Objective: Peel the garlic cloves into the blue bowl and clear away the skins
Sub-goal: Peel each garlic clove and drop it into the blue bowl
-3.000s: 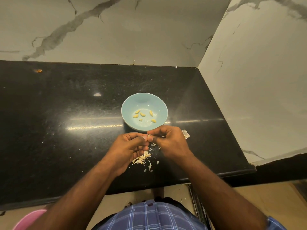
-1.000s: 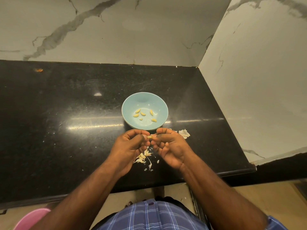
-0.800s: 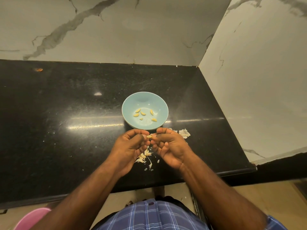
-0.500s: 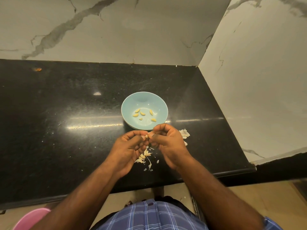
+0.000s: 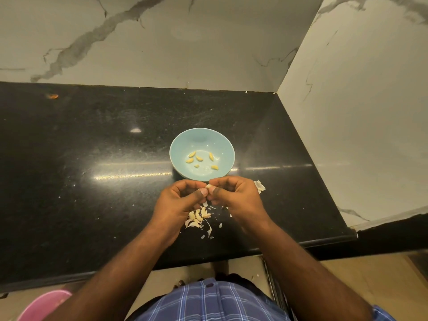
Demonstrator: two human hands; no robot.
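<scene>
I pinch a small pale garlic clove (image 5: 209, 186) between the fingertips of both hands, my left hand (image 5: 178, 200) and my right hand (image 5: 236, 198) curled in toward each other, thumbs meeting just near of the bowl's near rim. The blue bowl (image 5: 222, 144) sits just beyond my knuckles on the black counter (image 5: 92, 158), with six peeled cloves (image 5: 199, 158) lying apart in its bottom. Below my hands a heap of loose skins (image 5: 198, 218) lies scattered on the counter, toward its near edge. A larger piece of skin (image 5: 259, 186) shows just right of my right hand. Marble walls (image 5: 162, 42) close the counter at the far side and right.
</scene>
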